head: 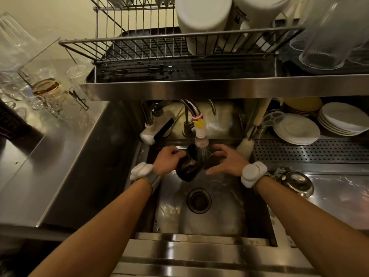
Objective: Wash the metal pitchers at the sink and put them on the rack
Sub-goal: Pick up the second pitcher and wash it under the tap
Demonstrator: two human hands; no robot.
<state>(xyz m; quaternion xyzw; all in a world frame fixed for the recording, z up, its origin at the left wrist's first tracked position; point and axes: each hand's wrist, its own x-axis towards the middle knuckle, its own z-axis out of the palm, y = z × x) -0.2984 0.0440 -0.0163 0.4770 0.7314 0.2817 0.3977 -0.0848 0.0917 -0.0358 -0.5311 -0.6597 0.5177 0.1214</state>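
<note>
The dark, rounded metal pitcher is being gripped by the left hand, fingers curled at its rim. The right hand is being held open, fingers spread, just beside it. The pitcher is being tilted between both hands under running water. The shiny steel sink is lying below them, the wire rack above.

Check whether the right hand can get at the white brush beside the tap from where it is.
Probably yes. The right hand holds nothing, and the white brush leans close by on its right, with nothing between them.
</note>
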